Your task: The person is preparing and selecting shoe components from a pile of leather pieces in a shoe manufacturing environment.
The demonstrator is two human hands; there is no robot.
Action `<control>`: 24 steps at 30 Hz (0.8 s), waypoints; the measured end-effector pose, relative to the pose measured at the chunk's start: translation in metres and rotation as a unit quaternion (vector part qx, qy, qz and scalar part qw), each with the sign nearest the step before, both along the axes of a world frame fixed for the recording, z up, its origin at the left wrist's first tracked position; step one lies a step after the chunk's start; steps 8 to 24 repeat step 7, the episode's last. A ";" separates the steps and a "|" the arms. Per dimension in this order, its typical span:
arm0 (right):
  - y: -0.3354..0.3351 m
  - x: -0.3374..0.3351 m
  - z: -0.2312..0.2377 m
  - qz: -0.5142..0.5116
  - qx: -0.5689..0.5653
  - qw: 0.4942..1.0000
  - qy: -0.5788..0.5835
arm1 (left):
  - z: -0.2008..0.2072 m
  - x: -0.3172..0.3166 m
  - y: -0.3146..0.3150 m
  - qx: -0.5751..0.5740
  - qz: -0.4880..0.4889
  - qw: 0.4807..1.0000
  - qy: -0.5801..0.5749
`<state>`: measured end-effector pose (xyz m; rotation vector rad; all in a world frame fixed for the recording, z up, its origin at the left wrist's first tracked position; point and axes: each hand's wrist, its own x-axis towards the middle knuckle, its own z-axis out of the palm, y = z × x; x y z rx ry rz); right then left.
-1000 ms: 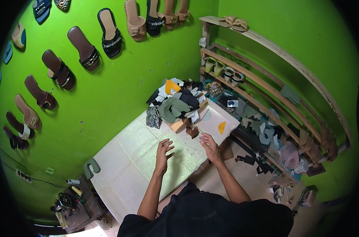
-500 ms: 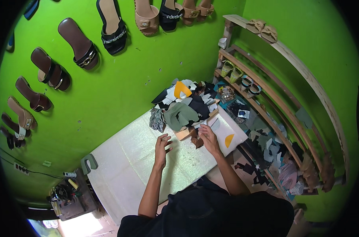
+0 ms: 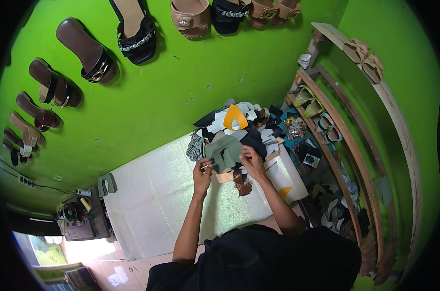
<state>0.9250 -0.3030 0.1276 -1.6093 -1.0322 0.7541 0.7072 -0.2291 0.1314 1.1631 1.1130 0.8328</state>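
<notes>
A grey-green piece of sheet material (image 3: 224, 151) with a slit-like gap in its middle lies at the front of a heap of scraps. My left hand (image 3: 202, 175) is at its lower left edge, fingers curled in a pinch on it. At its right edge, my right hand (image 3: 253, 164) has thumb and fingertips closed on the material. Just below, between my hands, a brown patterned scrap (image 3: 242, 183) hangs over the pale tabletop (image 3: 166, 194). A tan strip (image 3: 224, 177) sticks out beneath the green piece.
Behind the green piece, the heap holds a yellow cut-out (image 3: 235, 116) and striped strips (image 3: 196, 147). Another yellow scrap (image 3: 285, 191) lies at right. A wooden rack (image 3: 348, 126) stands along the right wall. Sandals (image 3: 137, 46) hang on the green wall. A small machine (image 3: 72, 212) stands at left.
Both hands have moved forward from above the table to the green piece and closed on its edges. The whole view has shifted, with the rack now farther right.
</notes>
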 end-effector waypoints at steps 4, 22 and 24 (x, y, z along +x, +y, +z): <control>0.018 0.008 -0.005 0.018 -0.001 1.000 -0.010 | -0.020 0.008 0.015 0.099 0.010 0.993 0.059; 0.029 0.016 -0.013 0.012 -0.025 0.999 -0.042 | -0.017 0.021 0.021 0.175 0.012 0.969 0.175; 0.029 0.016 -0.013 0.012 -0.025 0.999 -0.042 | -0.017 0.021 0.021 0.175 0.012 0.969 0.175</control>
